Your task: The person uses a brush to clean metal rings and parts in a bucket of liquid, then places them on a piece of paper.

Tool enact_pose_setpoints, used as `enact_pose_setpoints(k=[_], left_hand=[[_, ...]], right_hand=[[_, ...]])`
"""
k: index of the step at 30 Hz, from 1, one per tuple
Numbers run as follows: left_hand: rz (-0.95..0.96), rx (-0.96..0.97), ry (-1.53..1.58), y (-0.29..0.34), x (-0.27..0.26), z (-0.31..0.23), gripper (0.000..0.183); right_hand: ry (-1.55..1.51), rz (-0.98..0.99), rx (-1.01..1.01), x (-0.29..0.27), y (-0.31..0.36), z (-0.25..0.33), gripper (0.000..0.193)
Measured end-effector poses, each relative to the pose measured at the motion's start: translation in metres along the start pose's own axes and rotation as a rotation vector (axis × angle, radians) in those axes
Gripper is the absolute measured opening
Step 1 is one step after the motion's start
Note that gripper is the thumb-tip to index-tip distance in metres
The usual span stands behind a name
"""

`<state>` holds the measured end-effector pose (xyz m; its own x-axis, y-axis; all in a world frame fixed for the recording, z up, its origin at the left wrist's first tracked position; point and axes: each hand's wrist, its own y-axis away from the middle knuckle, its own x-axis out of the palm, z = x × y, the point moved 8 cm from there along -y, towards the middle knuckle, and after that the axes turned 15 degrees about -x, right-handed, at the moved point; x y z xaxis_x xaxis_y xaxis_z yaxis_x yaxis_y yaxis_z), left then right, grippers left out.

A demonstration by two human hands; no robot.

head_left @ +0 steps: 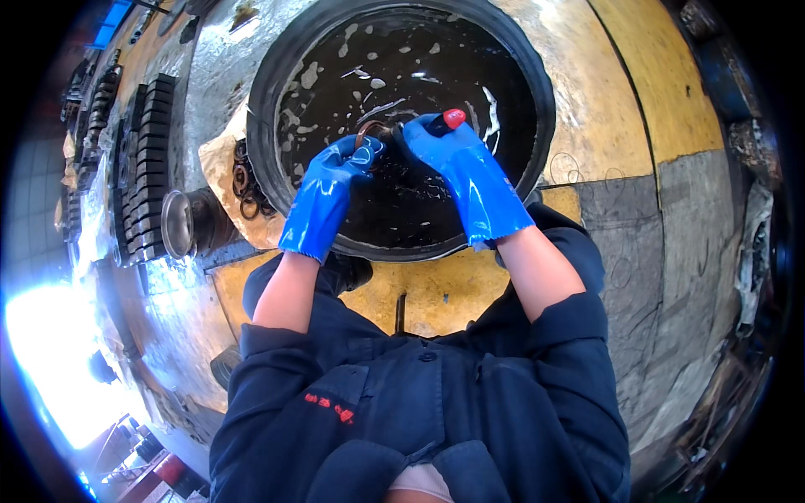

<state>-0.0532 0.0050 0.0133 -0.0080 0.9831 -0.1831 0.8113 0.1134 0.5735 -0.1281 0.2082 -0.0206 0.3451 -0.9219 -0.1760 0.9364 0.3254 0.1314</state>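
Several dark, ribbed metal blocks (pixel 151 168) stand in a row at the far left, beside a round, hollow metal part (pixel 178 224) lying on its side. Next comes a sheet of brown paper (pixel 220 168) with a heap of dark rings (pixel 243 183) on it, just beside the wall of a large black tub (pixel 267 159). The tub holds dark liquid (pixel 402 71) with pale patches of foam on its surface. Over it, the left hand (pixel 323 189), in a glossy blue glove, is curled around a brown ring (pixel 366 132). Below, the dark blue jacket (pixel 411 394) bears a short line of red stitched characters (pixel 329 407) near its pocket. The right hand (pixel 461 163), gloved alike, is closed around a dark tool (pixel 437 127) with a red tip; its other end, near the ring, is hard to make out. Farther right, yellow and grey sheets (pixel 620 226) cover the floor.
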Motion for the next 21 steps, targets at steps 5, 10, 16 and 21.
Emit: enact_pose_setpoints(k=[5, 10, 16, 21], left_hand=[[-0.279, 0.544, -0.527, -0.010, -0.009, -0.001, 0.033], [-0.430, 1.024, -0.883, 0.010, 0.014, -0.024, 0.050], [-0.473, 1.021, -0.967, 0.015, 0.012, -0.030, 0.061], [-0.496, 0.979, -1.058, 0.006, 0.013, -0.020, 0.054]], right_hand=[[0.140, 0.131, 0.103, 0.013, 0.005, -0.001, 0.040], [0.002, 0.003, -0.054, -0.004, 0.001, 0.002, 0.031], [-0.003, -0.149, -0.150, -0.019, 0.002, 0.010, 0.025], [0.033, -0.164, -0.204, -0.037, 0.003, 0.028, 0.026]])
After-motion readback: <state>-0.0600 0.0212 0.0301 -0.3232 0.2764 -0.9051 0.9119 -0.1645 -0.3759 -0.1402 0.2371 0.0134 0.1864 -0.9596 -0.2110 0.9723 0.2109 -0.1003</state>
